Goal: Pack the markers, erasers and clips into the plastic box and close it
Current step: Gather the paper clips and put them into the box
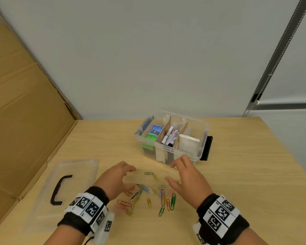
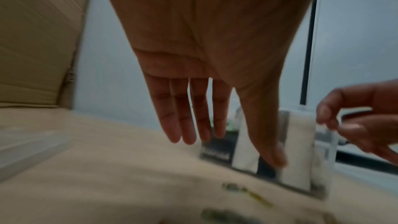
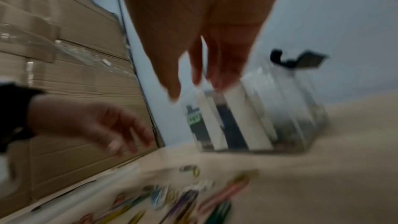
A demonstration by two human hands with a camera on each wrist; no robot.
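Note:
Several coloured paper clips (image 1: 154, 195) lie scattered on the wooden table between my hands. My left hand (image 1: 121, 177) hovers over their left side, fingers straight and spread, holding nothing. My right hand (image 1: 184, 175) hovers over their right side, also spread and empty. Behind them stands the clear plastic box (image 1: 198, 156) with cardboard dividers: erasers (image 1: 155, 132) in the left compartment, markers (image 1: 170, 137) in the middle, a white pad (image 1: 188, 144) on the right. The left wrist view shows straight fingers (image 2: 187, 122) above blurred clips (image 2: 247, 193). Blurred clips (image 3: 172, 198) and the box (image 3: 280, 117) appear in the right wrist view.
The clear lid (image 1: 67, 184) with a black handle (image 1: 59, 189) lies flat at the left. A cardboard wall (image 1: 21, 106) rises along the table's left edge. A black latch (image 1: 208, 147) hangs on the box's right end. A grey wall stands behind the table.

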